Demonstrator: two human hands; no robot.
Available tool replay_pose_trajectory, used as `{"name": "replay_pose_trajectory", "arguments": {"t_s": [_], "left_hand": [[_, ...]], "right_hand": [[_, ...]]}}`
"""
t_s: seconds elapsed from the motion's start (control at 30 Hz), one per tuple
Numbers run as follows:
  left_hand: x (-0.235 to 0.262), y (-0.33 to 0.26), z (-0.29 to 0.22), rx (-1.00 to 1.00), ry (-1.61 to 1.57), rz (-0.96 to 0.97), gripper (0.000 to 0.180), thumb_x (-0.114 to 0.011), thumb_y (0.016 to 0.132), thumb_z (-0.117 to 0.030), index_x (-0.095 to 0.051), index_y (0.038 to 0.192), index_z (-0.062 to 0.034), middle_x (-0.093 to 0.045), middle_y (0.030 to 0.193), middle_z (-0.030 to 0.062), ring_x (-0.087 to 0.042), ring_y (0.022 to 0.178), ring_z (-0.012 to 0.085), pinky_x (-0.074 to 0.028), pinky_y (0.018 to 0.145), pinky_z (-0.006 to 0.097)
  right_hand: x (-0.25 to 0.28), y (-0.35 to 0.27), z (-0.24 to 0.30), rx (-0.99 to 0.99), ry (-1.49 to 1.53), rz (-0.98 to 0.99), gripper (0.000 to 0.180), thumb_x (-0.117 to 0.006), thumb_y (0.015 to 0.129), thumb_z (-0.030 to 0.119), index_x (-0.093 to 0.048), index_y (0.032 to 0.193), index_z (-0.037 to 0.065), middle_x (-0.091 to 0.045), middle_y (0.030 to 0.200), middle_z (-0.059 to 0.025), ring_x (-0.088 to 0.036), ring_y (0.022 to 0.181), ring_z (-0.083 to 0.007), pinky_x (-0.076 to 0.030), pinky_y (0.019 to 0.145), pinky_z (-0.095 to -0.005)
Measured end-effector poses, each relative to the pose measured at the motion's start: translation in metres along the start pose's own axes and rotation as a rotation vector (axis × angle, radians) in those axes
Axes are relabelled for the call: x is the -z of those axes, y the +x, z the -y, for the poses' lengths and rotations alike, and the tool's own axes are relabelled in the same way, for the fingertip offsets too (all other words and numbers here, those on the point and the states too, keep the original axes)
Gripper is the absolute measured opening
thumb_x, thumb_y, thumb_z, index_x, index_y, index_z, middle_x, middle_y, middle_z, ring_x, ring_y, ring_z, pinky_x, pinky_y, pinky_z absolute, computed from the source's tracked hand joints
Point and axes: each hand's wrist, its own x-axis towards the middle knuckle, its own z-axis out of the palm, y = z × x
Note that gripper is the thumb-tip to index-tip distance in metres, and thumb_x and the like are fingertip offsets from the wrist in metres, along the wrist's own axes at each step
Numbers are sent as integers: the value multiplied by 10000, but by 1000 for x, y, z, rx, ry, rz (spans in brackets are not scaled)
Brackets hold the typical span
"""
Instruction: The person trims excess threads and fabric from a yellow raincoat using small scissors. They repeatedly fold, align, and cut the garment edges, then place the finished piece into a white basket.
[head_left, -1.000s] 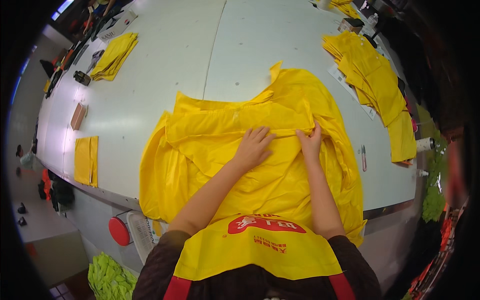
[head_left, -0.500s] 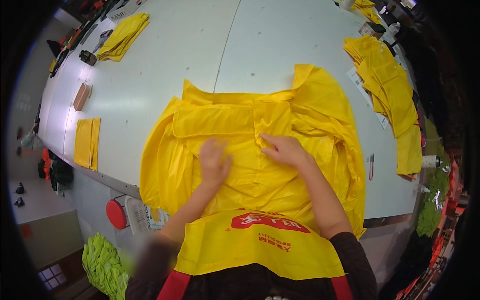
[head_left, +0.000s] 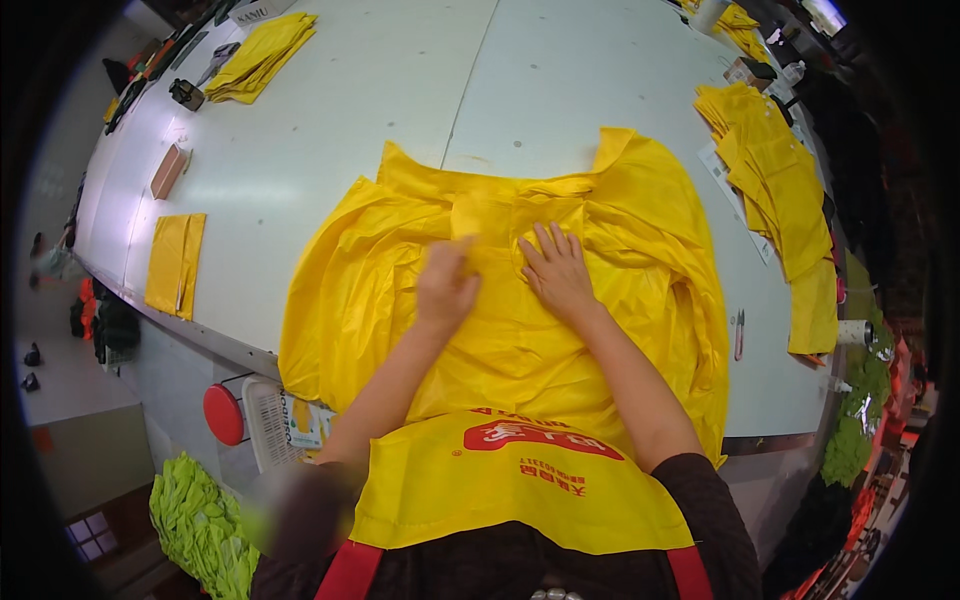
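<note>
A large yellow garment (head_left: 370, 290) of smooth, slightly shiny cloth lies spread and wrinkled on the pale table in front of me. My right hand (head_left: 560, 272) rests flat on its upper middle, fingers apart, holding nothing. To its left, my left hand (head_left: 448, 285) is smeared by motion. Its fingertips are at a narrow yellow flap (head_left: 483, 218) near the garment's top edge; whether they grip it is unclear. The garment's near part runs under my yellow apron (head_left: 430, 485), which has a red printed patch.
Folded yellow cloth (head_left: 176, 265) lies at the left, with a small brown box (head_left: 170, 172) beyond it. Thread snips (head_left: 739, 335) lie right of the garment. Yellow pieces are stacked (head_left: 765, 190) along the right edge. A red round stool (head_left: 224, 414) stands below the table's left edge.
The wide flap on the garment now shows as a narrower strip. My right hand has gone from bent fingers to lying flat, slightly farther up. My left hand has moved up and right.
</note>
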Motion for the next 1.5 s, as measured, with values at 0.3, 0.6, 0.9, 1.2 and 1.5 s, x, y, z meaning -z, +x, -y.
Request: {"name": "replay_pose_trajectory", "arguments": {"t_s": [0.3, 0.6, 0.9, 1.2, 1.5], "left_hand": [[-73, -1, 1, 76, 300, 387, 562, -626, 765, -368, -453, 1225, -96, -415, 1234, 215, -515, 982, 372, -484, 748, 406], [-43, -12, 0, -137, 277, 638, 594, -579, 782, -367, -420, 1243, -29, -390, 1299, 179, -420, 1122, 327, -361, 915, 419], [-34, -35, 9, -229, 333, 670, 604, -480, 832, -468, -429, 1262, -46, -379, 1344, 136, -353, 1222, 287, -278, 985, 410], [-14, 30, 21, 320, -270, 973, 456, -454, 879, -380, -513, 1174, -38, -555, 1145, 135, -497, 1089, 256, -374, 930, 345], [-34, 1, 42, 219, 161, 688, 277, -629, 762, -314, -608, 924, -90, -620, 806, 141, -587, 742, 316, -462, 655, 372]], "right_hand": [[24, -6, -3, -294, 316, 313, 417, -592, 736, 133, -518, 1136, 39, -441, 1261, -150, -366, 1217, -301, -298, 961, -479], [-7, -10, -6, -44, -21, 85, 525, -537, 828, 365, -439, 1254, 73, -370, 1348, -142, -320, 1257, -293, -214, 1022, -486], [83, -49, 39, 277, 191, 394, 453, -579, 794, 360, -512, 1142, 77, -393, 1305, -168, -292, 1260, -356, -234, 994, -524], [21, -20, -9, -511, 379, 397, 256, -513, 845, 279, -543, 826, 26, -613, 841, -180, -576, 794, -351, -451, 674, -431], [50, -5, 28, 2, -159, 138, 495, -605, 772, 334, -469, 1163, 63, -479, 1228, -119, -475, 1101, -316, -386, 898, -390]]}}
